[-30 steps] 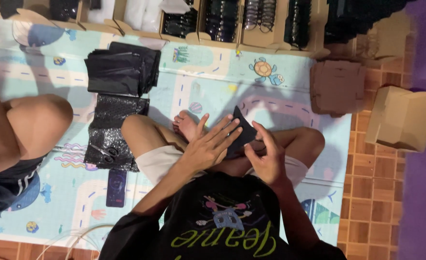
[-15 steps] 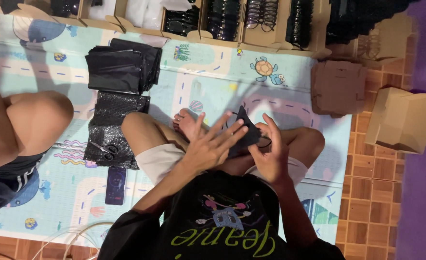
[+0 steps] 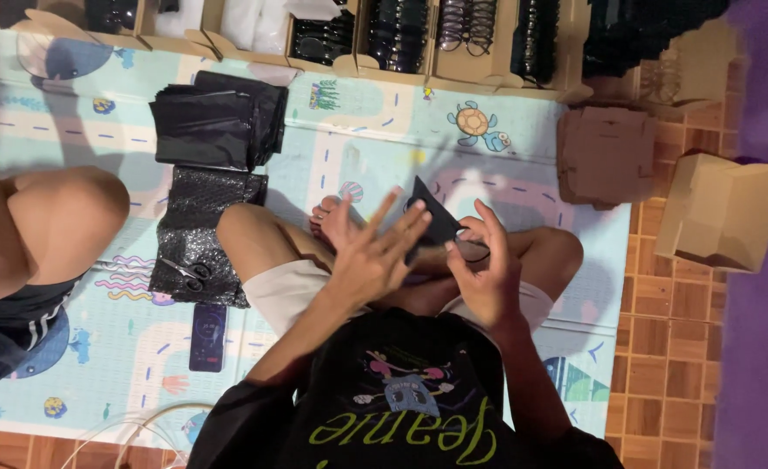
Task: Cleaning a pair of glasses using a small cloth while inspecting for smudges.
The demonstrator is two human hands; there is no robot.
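The left hand (image 3: 375, 252) is spread wide, fingers fanned and straight, its fingertips resting against the near face of a black cloth (image 3: 431, 219). The right hand (image 3: 484, 269) is curled around the cloth's lower right edge, thumb and fingers pinching it, so this hand grips while the left only presses flat. The cloth stands up between the two hands above the person's crossed legs, one pointed corner sticking upward; something dark and rounded shows at the right fingers, too small to tell what it is.

The person sits on a pale blue play mat (image 3: 384, 139) printed with sea animals and a dashed road. To the left of the knee lies a sheet of black bubble wrap (image 3: 206, 217) with a pair of scissors (image 3: 188, 273) on its lower part, and a phone (image 3: 207, 337) lies just below it. Beyond the wrap sits a stack of black bags (image 3: 219, 122). Along the far edge of the mat runs a row of open cardboard boxes (image 3: 453, 43) filled with glasses. On the right, at the mat's edge, is a pile of flat cardboard blanks (image 3: 605, 156), and well apart from it on the tiled floor, a folded cardboard box (image 3: 722, 213). Another person's bare knee (image 3: 67, 213) is at the far left.
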